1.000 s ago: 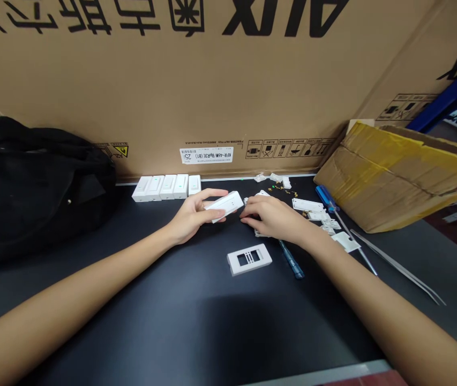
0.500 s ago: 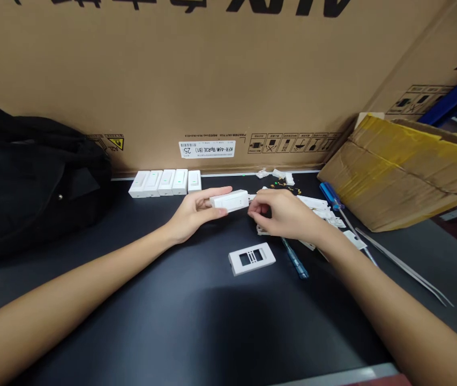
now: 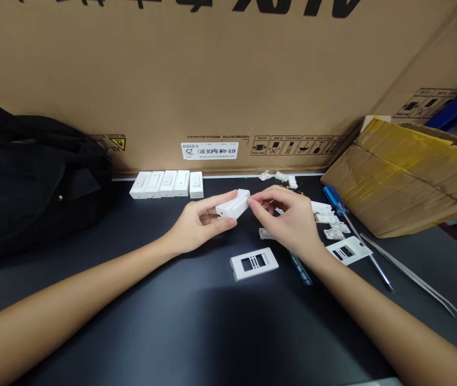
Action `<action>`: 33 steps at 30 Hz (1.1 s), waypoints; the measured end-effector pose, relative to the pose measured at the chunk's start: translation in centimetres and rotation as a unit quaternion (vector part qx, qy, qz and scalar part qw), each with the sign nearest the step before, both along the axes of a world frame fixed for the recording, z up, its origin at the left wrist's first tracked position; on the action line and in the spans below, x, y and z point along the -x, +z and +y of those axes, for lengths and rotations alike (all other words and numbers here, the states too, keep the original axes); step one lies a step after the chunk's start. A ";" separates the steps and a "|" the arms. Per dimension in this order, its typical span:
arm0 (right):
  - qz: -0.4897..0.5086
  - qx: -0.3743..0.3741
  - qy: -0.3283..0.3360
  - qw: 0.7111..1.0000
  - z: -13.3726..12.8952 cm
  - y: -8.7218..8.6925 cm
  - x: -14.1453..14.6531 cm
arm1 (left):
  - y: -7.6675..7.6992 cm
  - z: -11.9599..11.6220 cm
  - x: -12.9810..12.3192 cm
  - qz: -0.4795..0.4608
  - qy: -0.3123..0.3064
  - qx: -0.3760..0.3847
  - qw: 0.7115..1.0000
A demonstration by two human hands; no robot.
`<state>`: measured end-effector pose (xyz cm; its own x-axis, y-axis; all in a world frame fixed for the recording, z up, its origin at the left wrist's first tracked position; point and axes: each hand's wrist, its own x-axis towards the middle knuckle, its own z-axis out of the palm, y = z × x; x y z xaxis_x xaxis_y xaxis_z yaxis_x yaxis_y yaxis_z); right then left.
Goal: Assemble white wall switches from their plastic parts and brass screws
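My left hand [image 3: 201,224] holds a small white plastic casing [image 3: 232,204] tilted up between thumb and fingers. The fingertips of my right hand [image 3: 287,221] are at the casing's right end, and I cannot tell whether they grip it. Below the hands, a white rectangular frame plate [image 3: 254,264] with cut-out windows lies on the dark tabletop [image 3: 172,300]. A second white frame plate [image 3: 349,250] lies to the right of my right wrist. A row of several white switch-like units [image 3: 166,184] stands beyond my left hand.
Small white plastic parts [image 3: 327,213] lie to the right. Nearby are a blue-handled screwdriver [image 3: 333,199], a small blue screwdriver [image 3: 301,268] and steel tweezers [image 3: 413,276]. A black bag [image 3: 31,182] is at left, a taped cardboard flap [image 3: 409,177] at right, a large carton [image 3: 212,69] behind.
The casing has turned from lying nearly flat to tilting up at its right end. My right fingertips have come up to that end, and both hands have shifted slightly.
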<state>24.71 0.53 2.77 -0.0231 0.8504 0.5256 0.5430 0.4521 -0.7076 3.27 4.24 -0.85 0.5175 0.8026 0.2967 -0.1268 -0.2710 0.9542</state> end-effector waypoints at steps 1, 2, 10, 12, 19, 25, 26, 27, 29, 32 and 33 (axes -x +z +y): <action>0.008 -0.002 -0.006 1.000 0.0 -0.1 0.1 | 0.0 0.0 0.0 -0.008 -0.006 -0.004 1.000; 0.015 -0.002 -0.012 1.000 -0.1 -0.2 0.2 | 0.0 0.0 0.0 -0.016 -0.012 -0.008 1.000; 0.056 0.021 -0.024 0.998 -0.2 -1.0 0.8 | -0.2 -0.2 -0.4 -0.041 0.030 -0.024 0.998; 0.073 0.039 -0.023 0.996 -0.3 -1.1 0.9 | -0.2 -0.1 -0.4 -0.047 0.035 -0.024 0.998; 0.076 0.078 0.003 0.994 -0.3 -1.4 1.1 | -0.1 0.0 -0.3 -0.032 0.036 -0.021 0.999; 0.069 0.088 0.019 0.994 -0.3 -1.6 0.9 | -0.4 0.2 -0.2 -0.026 0.035 -0.036 0.998; 0.066 0.089 0.019 0.994 -0.3 -1.6 0.9 | -0.4 0.2 -0.2 -0.024 0.036 -0.039 0.998; 0.062 0.090 0.018 0.994 -0.2 -1.6 0.9 | -0.4 0.3 -0.2 -0.020 0.037 -0.039 0.998; 0.055 0.088 0.016 0.994 -0.2 -1.6 0.8 | -0.3 0.2 -0.3 -0.013 0.039 -0.038 0.998; 0.041 0.083 0.012 0.996 -0.1 -1.6 0.8 | -0.1 0.2 -0.4 -0.004 0.048 -0.042 0.998; 0.037 0.082 0.010 0.996 -0.1 -1.6 0.8 | -0.1 0.2 -0.4 -0.001 0.051 -0.044 0.998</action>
<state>23.87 0.44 1.12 -0.0068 0.9245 0.3810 0.4791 0.3375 -0.8103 3.67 4.40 -0.93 0.4343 0.8219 0.3686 -0.0956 -0.3649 0.9261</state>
